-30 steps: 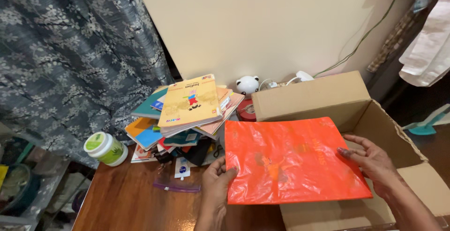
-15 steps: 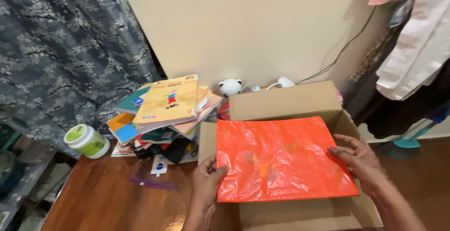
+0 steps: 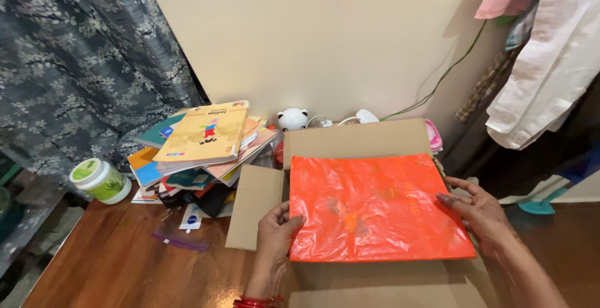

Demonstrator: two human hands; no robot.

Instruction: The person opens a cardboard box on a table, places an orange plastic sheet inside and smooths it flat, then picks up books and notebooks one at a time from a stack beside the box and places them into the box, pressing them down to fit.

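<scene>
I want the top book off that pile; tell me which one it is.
The yellow book with a small cartoon figure on its cover lies uppermost on the stack; the teal and orange-and-blue ones sit beneath it.

The orange plastic-wrapped book [image 3: 375, 208], held between both hands' fingers, has been lowered flatter over the cardboard box [image 3: 350, 139]; the box flap [image 3: 255, 205] beside the left thumb is now exposed.

Bare worktop [image 3: 112, 264] lies open left of the box [image 3: 350, 142], near the camera. Further back the book pile [image 3: 200, 149] and jar [image 3: 100, 180] block it. Hanging clothes [image 3: 544, 64] crowd the right side.
</scene>
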